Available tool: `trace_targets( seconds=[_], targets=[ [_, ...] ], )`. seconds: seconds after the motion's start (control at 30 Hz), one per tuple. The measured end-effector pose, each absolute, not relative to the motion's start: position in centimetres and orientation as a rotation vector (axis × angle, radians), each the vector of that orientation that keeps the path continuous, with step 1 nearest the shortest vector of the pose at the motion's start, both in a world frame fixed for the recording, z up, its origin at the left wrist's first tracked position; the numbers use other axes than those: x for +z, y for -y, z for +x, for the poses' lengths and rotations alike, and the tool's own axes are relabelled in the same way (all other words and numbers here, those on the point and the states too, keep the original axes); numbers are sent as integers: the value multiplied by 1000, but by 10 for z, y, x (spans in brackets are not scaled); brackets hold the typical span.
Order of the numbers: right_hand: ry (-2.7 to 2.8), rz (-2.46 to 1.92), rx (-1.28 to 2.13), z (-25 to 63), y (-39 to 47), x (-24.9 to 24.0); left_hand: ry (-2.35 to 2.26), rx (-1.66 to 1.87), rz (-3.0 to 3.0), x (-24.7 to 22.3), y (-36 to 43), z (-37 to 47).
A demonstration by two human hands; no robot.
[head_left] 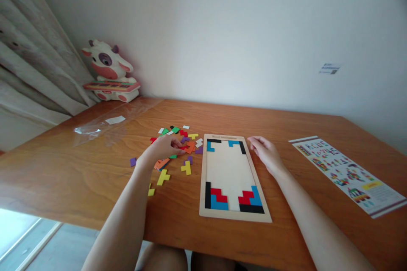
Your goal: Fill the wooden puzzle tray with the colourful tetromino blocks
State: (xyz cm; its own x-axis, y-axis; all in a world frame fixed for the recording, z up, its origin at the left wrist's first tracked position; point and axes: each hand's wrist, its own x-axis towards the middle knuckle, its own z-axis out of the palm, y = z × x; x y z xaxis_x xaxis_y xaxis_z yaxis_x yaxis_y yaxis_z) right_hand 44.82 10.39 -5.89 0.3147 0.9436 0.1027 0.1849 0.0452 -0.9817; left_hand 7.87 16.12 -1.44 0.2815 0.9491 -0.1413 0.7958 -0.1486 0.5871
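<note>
My left hand (165,145) is over a loose pile of coloured flat puzzle pieces, its fingers closed on a red puzzle piece (183,147). Just under that piece lies an orange piece (190,147). To the right is a pale wooden puzzle board (203,178), lying flat. Black, blue and red pieces fill parts of its four corners, and its middle shows bare white. My right hand (264,150) rests beside the board's upper right edge with fingers curled together; whether anything is inside them is hidden. Yellow pieces (163,177) lie nearer to me.
A printed pattern sheet (346,173) lies on the wooden table (270,123) at the right. Clear plastic wrapping (92,129) with a white slip (115,120) is at the left. Behind it stands a cow-shaped toy keyboard (111,87), near a curtain (32,59) and the wall.
</note>
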Motion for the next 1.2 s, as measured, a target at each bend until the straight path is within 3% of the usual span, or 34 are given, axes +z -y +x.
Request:
trace_targets(
  seconds=[0.83,1.0,1.2],
  targets=[
    [1114,-1417,838,446,-106,-55,-1583,362,2051,-12,-164,73],
    [1109,-1421,835,448,-108,-57,-1816,616,2090,-1,-158,85],
    [1276,-1410,669,431,-99,-45,-1083,982,2135,-8,-146,121]
  ],
)
